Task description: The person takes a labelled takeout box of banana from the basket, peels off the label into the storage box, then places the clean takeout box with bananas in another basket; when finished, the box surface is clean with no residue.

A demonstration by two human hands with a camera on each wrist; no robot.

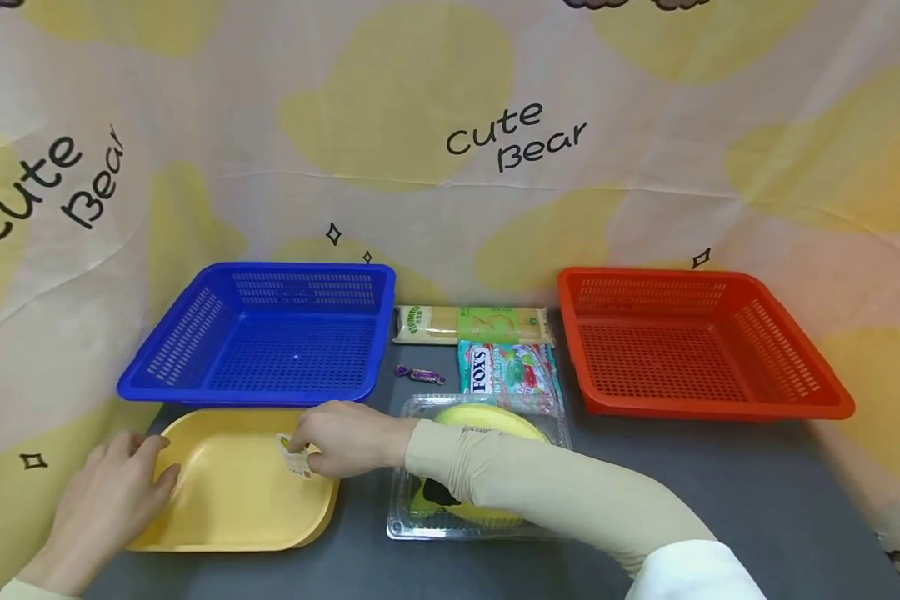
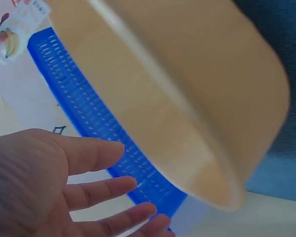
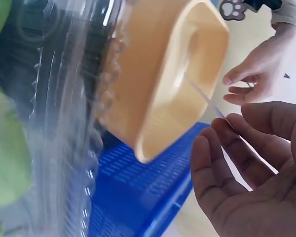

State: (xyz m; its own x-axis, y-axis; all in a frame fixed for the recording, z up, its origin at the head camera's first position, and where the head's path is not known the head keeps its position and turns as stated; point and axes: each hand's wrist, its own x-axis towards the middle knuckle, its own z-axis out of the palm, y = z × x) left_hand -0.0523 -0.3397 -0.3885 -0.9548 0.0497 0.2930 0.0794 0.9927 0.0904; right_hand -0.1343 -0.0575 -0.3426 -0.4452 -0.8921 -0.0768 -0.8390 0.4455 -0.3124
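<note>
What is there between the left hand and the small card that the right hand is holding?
In the head view, only the yellow tray lies between the left hand and the small card; its inside is bare along that stretch.

Left hand with fingers spread and loosely bent, right forearm stretched across toward the left, right hand pinching between thumb and fingers

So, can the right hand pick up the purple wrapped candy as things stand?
Probably not cleanly: the right hand pinches a small card above the yellow tray. The purple wrapped candy itself lies uncovered nearby.
</note>
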